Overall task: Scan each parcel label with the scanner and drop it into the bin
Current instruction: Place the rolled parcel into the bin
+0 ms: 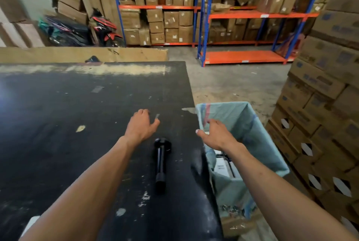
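The black scanner (161, 163) lies on the black table (68, 124), handle toward me, between my two forearms. Just beyond it and to its left, my left hand (140, 126) hovers above the table with fingers spread and nothing in it. My right hand (215, 134) is open over the near left rim of the bin (252, 124), a box lined with a pale green sack beside the table's right edge. White parcels (223, 167) lie inside the bin, partly hidden by my right forearm. No parcel is on the table.
Stacked cardboard boxes (320, 124) rise close to the right of the bin. Blue and orange shelving (242, 15) full of boxes stands across a concrete floor. A motorbike (104, 29) is parked at the back left, and a cardboard sheet (83, 54) stands behind the table.
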{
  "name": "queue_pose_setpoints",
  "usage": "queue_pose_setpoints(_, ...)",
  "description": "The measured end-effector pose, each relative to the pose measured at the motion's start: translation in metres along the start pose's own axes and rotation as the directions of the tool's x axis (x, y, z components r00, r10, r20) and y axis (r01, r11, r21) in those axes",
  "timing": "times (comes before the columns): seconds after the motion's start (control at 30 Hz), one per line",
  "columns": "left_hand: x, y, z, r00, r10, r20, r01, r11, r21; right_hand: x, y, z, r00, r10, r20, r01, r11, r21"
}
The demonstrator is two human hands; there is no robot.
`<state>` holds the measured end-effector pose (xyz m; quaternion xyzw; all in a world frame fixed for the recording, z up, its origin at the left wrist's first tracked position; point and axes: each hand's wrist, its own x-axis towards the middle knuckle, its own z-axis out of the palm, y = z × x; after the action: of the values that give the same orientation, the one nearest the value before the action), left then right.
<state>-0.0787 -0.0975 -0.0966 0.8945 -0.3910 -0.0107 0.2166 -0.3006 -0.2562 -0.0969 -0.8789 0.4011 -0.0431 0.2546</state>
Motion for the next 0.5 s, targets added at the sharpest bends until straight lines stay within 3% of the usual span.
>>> queue_pose_setpoints(0.23,-0.074,-0.082,0.023,0.992,-0.101,0.080,0.100,0.995,0.019,-0.047,-0.094,0.070,0.999,-0.021,0.034,0.019,0.997,0.068)
queue_pose_setpoints(0.5,-0.111,-0.083,0.068,0.985,-0.048,0.163,0.032,0.995,0.097,-0.063,-0.120,0.134,0.976,0.216,0.013,-0.215,0.959,0.185)
